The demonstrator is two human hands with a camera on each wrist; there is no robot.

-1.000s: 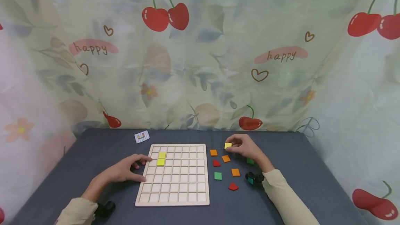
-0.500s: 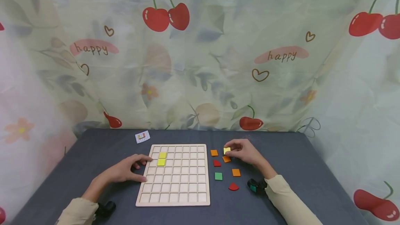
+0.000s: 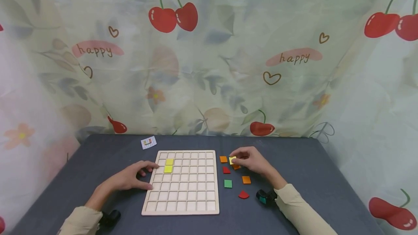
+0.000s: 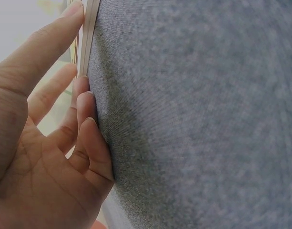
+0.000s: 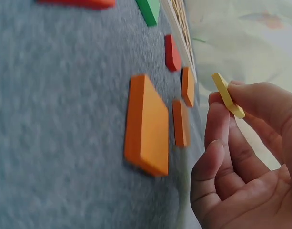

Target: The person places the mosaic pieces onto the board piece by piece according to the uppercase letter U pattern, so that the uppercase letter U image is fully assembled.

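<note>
On the dark worktop (image 3: 310, 180), the pale gridded board (image 3: 192, 186) carries two yellow tiles (image 3: 168, 169), one to a compartment, in the second column from the left, second and third rows down. At the board's 2 o'clock, the right hand (image 3: 251, 159) pinches a third yellow tile (image 5: 225, 93) between thumb and finger. It's square, so neither way is longer; in the right wrist view it leans nearly edge-on, from 11 toward 5 o'clock. Between 2 and 4 o'clock I count three orange tiles (image 3: 246, 180), two red pieces (image 3: 243, 194) and one green tile (image 3: 228, 184). At 9 o'clock the left hand (image 3: 132, 177) touches the board's edge, fingers relaxed. A printed card (image 3: 148, 143) lies toward 11.
</note>
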